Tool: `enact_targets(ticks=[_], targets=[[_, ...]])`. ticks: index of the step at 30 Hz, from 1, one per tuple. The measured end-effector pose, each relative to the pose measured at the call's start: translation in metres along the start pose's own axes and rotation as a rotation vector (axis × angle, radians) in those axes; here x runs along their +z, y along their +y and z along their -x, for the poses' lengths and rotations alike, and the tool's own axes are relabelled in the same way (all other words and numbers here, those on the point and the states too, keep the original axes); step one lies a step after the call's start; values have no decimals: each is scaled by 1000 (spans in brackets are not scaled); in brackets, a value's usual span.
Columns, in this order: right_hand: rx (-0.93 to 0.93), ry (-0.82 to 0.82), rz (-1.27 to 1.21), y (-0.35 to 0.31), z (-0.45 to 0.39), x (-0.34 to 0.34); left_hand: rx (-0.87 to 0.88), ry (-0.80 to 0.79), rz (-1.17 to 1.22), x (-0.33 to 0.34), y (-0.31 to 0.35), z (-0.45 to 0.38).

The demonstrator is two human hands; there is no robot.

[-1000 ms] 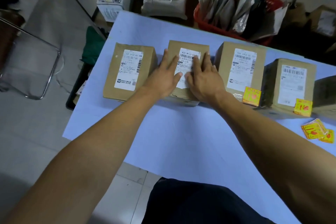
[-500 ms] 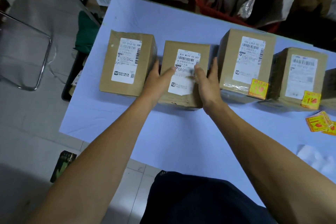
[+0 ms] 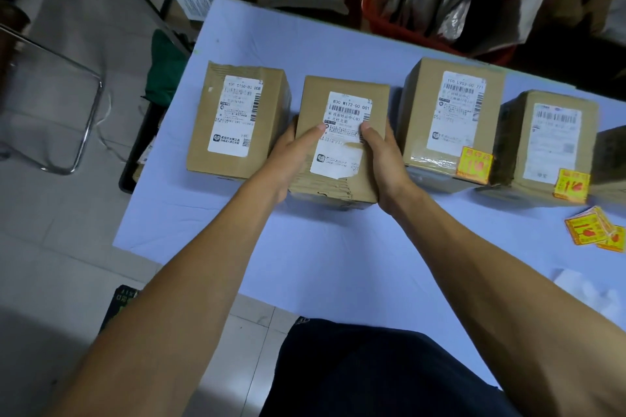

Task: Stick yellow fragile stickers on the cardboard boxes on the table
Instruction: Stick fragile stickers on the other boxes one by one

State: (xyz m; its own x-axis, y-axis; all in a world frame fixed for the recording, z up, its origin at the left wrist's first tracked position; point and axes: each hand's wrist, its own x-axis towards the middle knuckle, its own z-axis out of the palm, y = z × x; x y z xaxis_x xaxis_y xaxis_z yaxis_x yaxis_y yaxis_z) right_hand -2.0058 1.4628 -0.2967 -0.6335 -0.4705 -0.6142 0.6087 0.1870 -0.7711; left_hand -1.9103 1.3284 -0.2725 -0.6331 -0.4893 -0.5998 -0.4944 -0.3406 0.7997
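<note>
Several cardboard boxes with white shipping labels stand in a row on the pale blue table (image 3: pixel 338 264). My left hand (image 3: pixel 294 156) and my right hand (image 3: pixel 382 162) grip the two sides of the second box (image 3: pixel 342 112), thumbs on its label; it sits nearer me than its neighbours. The leftmost box (image 3: pixel 237 118) carries no yellow sticker. The third box (image 3: pixel 450 112) bears a yellow fragile sticker (image 3: pixel 474 164) on its near corner, and the fourth box (image 3: pixel 555 142) bears another fragile sticker (image 3: pixel 572 184). Loose yellow stickers (image 3: pixel 592 230) lie at the right.
A fifth box (image 3: pixel 613 159) is cut off at the right edge. Behind the table stand a red basket (image 3: pixel 382 20) full of mail bags and more parcels. A metal chair frame (image 3: pixel 84 112) stands on the floor at left. White backing paper (image 3: pixel 586 288) lies on the table's right.
My hands slid from lying flat on the second box's top to gripping its sides, and the box has come toward me out of the row.
</note>
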Motion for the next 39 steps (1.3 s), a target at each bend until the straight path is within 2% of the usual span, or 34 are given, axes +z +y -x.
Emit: enact_targets(ticks=[9,20,29,33,39], targets=[[-226,-36,19,-46,75,-20,174,-36,83,27,27,65],[-300,124,-70,-46,158,-132,253,-219,33,140,18,121],[-275,256,-91,2,205,-234,205,-322,-42,237,-41,150],[-239,268,-68,32,211,-264,150,-315,-77,261,-76,155],[-74,228,-18,61,190,-290,44,-251,-83,276,-111,146]])
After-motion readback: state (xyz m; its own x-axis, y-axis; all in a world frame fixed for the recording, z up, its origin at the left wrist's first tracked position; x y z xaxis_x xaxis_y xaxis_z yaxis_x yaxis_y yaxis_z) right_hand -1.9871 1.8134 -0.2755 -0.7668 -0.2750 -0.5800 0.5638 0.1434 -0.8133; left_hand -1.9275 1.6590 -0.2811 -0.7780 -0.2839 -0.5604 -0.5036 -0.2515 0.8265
